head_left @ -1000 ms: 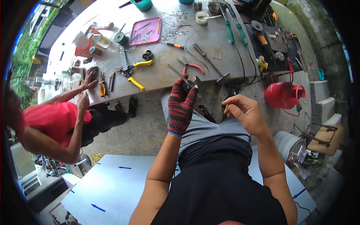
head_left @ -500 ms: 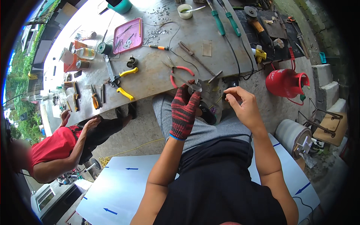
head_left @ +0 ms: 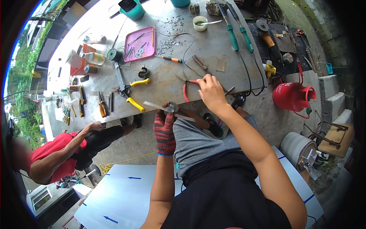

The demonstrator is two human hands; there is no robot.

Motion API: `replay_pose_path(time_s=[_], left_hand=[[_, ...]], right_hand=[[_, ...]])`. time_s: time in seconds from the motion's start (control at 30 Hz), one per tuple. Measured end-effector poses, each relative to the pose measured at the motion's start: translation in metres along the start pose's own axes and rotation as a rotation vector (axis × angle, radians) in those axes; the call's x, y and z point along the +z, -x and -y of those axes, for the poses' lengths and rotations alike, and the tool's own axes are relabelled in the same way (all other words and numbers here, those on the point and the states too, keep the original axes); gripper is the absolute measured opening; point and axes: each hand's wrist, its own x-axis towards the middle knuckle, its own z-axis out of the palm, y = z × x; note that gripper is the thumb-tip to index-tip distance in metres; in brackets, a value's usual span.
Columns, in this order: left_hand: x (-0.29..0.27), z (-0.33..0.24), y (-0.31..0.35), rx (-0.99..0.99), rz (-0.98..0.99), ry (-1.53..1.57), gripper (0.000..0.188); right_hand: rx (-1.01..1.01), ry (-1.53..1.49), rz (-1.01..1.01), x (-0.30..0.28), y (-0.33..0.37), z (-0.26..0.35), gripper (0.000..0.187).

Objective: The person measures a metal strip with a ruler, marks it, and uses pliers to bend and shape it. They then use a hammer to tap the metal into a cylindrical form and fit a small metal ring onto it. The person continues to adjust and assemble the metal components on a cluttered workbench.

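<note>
My left hand (head_left: 165, 131), in a red and black striped knit glove, is closed on a thin metal strip (head_left: 152, 105) and a small round metal piece (head_left: 172, 107). It holds them just off the table's front edge. The strip sticks out on both sides of the fingers. My bare right hand (head_left: 212, 92) is over the table, its bent fingers closed over one handle of the red-handled pliers (head_left: 185, 87). The pliers lie on the metal tabletop (head_left: 164, 82), jaws apart and pointing away from me. My fingers hide the end of that handle.
Tin snips (head_left: 124, 89), a pink tray (head_left: 150, 53), a soldering iron (head_left: 167, 58) and a rusty bar (head_left: 200, 62) lie on the table. Two green-handled torches (head_left: 232, 38) trail hoses at right. A red gas cylinder (head_left: 291, 95) stands right. A person (head_left: 57, 156) works at left.
My right hand has moved forward and left, from beside the table edge to the pliers' handle. My left hand has shifted left and nearer to me with the strip and round piece.
</note>
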Motion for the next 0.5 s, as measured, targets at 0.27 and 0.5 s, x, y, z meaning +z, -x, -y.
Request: replay_pose_path(time_s=[0.27, 0.5], left_hand=[[-0.029, 0.01, 0.007, -0.036, -0.029, 0.011, 0.043], [-0.027, 0.012, 0.003, -0.027, -0.075, -0.005, 0.047]], right_hand=[[0.029, 0.093, 0.052, 0.05, -0.023, 0.022, 0.01], [-0.02, -0.027, 0.044, 0.044, -0.036, 0.038, 0.025]])
